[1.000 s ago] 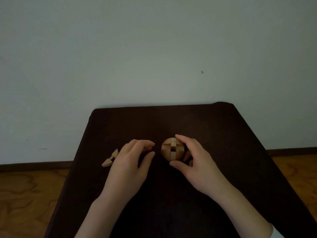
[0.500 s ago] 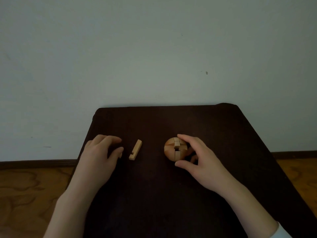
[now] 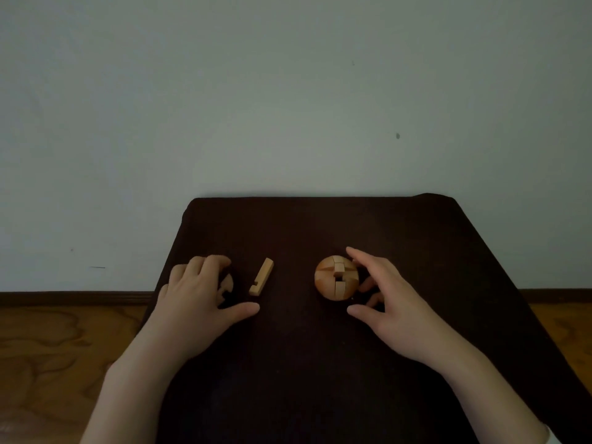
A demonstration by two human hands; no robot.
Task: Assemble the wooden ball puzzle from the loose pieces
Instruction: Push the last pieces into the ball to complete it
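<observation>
Left hand [image 3: 195, 293] curls over a curved piece [image 3: 228, 283], open right hand [image 3: 387, 293] steadies the ball [image 3: 335, 277], notched bar [image 3: 261, 277] lying between — best seat pieces squarely, unforced.

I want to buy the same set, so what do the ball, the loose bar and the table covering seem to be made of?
The ball and notched bar look like pale, smooth, unpainted wood: even tan colour, square-cut edges, no gloss. The table covering seems to be dark matt cloth, judging by its soft rounded corners and lack of shine; dim light leaves the weave unclear.
</observation>
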